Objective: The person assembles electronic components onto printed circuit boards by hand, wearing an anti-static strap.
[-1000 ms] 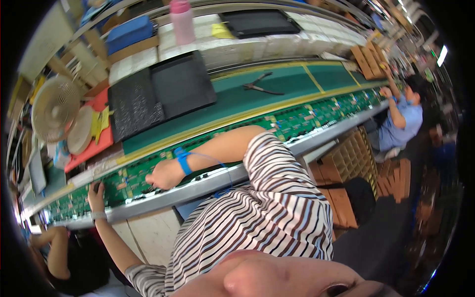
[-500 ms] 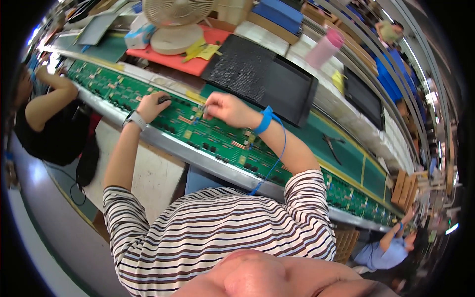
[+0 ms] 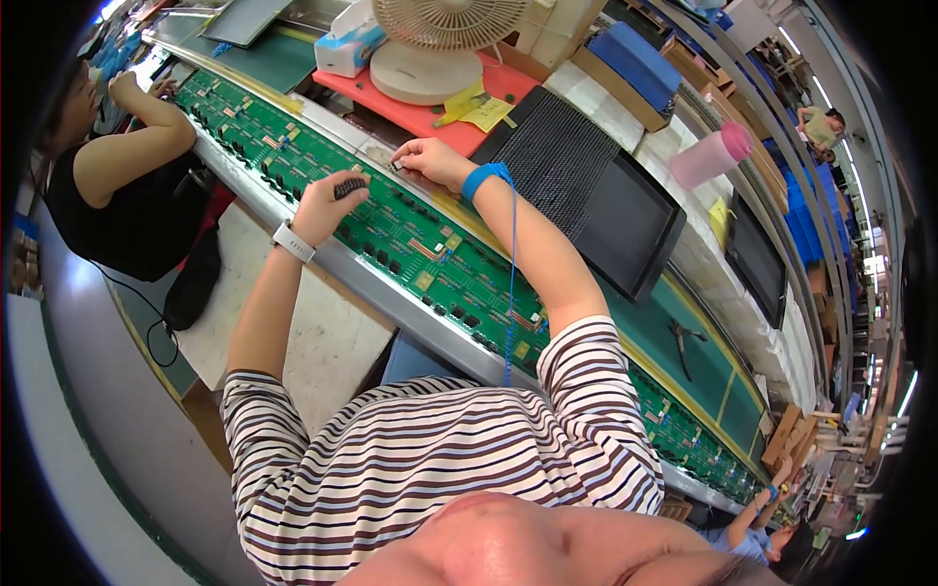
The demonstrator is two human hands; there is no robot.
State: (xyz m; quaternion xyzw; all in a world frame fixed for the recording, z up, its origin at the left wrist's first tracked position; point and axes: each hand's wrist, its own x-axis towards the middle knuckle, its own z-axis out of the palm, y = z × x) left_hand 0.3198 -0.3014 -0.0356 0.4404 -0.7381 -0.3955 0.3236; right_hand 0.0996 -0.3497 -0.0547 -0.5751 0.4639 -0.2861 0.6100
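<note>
In my left hand (image 3: 320, 207), which wears a white wristband (image 3: 293, 240), I grip a dark, ridged cluster of small black parts (image 3: 349, 187) between thumb and fingers. My right hand (image 3: 433, 162) pinches a tiny dark and silvery component (image 3: 397, 166) at the fingertips, over the far edge of the boards. Around that wrist is a blue wrist strap (image 3: 486, 180) with a coiled cord (image 3: 511, 283) hanging down. Beneath both hands runs a long line of green circuit boards (image 3: 386, 230), dotted with black, yellow and copper-coloured components.
Beyond the boards sit a black tray (image 3: 625, 230) of small black parts, a red board with a beige fan (image 3: 445, 24), and yellow paper (image 3: 482, 109). Pliers (image 3: 682, 347) lie on the green surface at right. A co-worker (image 3: 122, 176) works close by on the left.
The view has turned, shifting the scene. My right hand has moved from over the middle of the boards to their far edge, and my left hand still holds the black parts.
</note>
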